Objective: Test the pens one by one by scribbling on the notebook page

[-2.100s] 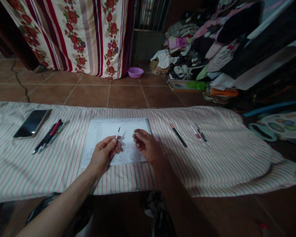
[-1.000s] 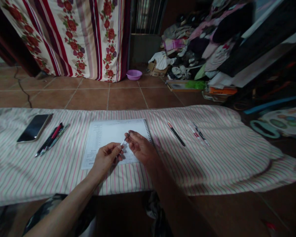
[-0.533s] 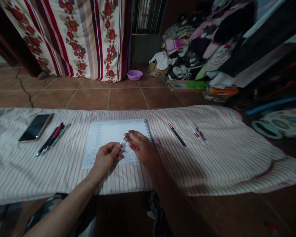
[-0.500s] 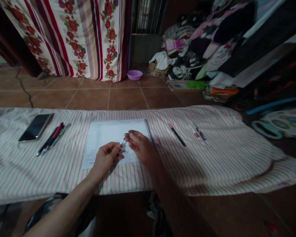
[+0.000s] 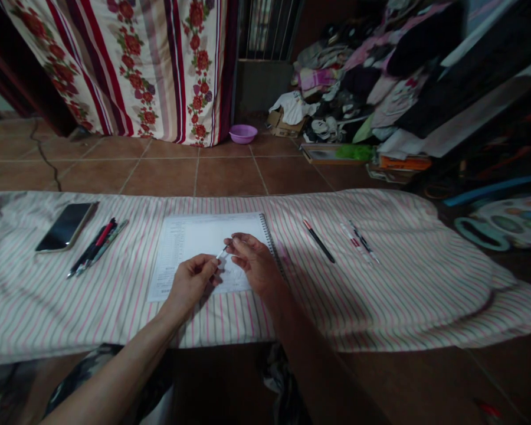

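One pen (image 5: pixel 221 255), left hand (image 5: pixel 193 278) holding, right hand (image 5: pixel 255 261) newly at tip

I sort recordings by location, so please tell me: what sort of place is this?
Probably a room in a home: a floral curtain hangs at the back, a purple basin stands by its lower edge, and a heap of clothes lies to the right.

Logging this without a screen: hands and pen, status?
Left hand pinching pen over notebook. Right hand at its other end, grip unclear. Nothing seen blocking the hands; other pens lie aside.
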A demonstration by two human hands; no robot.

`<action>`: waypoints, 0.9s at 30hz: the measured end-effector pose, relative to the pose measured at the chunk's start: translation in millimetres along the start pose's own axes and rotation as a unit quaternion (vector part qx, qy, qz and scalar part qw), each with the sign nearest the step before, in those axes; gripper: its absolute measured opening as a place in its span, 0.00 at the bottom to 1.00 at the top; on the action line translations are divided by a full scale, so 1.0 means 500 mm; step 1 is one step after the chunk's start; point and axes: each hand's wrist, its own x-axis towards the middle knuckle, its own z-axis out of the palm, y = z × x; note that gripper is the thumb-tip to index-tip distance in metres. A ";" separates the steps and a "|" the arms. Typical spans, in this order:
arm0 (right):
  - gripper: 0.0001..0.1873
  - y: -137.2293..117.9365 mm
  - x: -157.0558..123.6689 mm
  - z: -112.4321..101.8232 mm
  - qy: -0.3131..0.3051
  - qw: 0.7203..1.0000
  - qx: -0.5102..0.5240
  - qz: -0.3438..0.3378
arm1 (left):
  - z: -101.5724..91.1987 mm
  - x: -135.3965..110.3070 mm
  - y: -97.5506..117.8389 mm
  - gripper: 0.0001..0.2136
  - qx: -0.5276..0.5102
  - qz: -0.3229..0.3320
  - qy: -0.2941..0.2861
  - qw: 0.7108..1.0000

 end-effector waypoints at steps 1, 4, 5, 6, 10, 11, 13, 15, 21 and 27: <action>0.13 0.000 0.000 0.000 -0.001 1.000 -0.004 -0.002 | 0.000 -0.001 0.001 0.12 0.000 -0.001 -0.001 1.000; 0.12 0.002 0.000 0.000 -0.006 1.000 -0.012 -0.005 | 0.000 -0.002 0.005 0.12 0.002 -0.001 -0.002 1.000; 0.12 0.003 0.000 0.001 -0.009 1.000 -0.014 -0.007 | 0.000 -0.002 0.005 0.12 0.004 0.000 -0.002 1.000; 0.12 0.004 0.000 0.001 -0.011 1.000 -0.015 -0.008 | 0.001 -0.001 0.005 0.12 0.006 0.000 -0.002 1.000; 0.11 0.004 -0.001 0.001 -0.014 0.999 -0.026 -0.013 | 0.001 0.001 0.004 0.12 0.007 0.001 -0.002 1.000; 0.11 0.004 -0.001 0.001 -0.013 0.999 -0.033 -0.014 | 0.001 0.001 0.004 0.12 0.008 0.001 -0.004 1.000; 0.11 0.004 -0.001 0.001 -0.012 0.998 -0.055 -0.016 | 0.000 0.002 0.004 0.12 0.014 0.001 -0.004 1.000; 0.10 0.005 0.000 0.001 -0.012 0.996 -0.082 -0.024 | -0.001 0.002 0.004 0.12 0.018 0.003 -0.001 1.000; 0.07 0.009 0.004 0.002 -0.013 0.991 -0.120 -0.056 | 0.000 0.001 0.007 0.11 0.010 0.002 0.003 1.000; 0.07 0.009 0.002 0.001 -0.003 0.987 -0.150 -0.058 | 0.001 -0.001 0.005 0.12 0.003 0.000 -0.001 1.000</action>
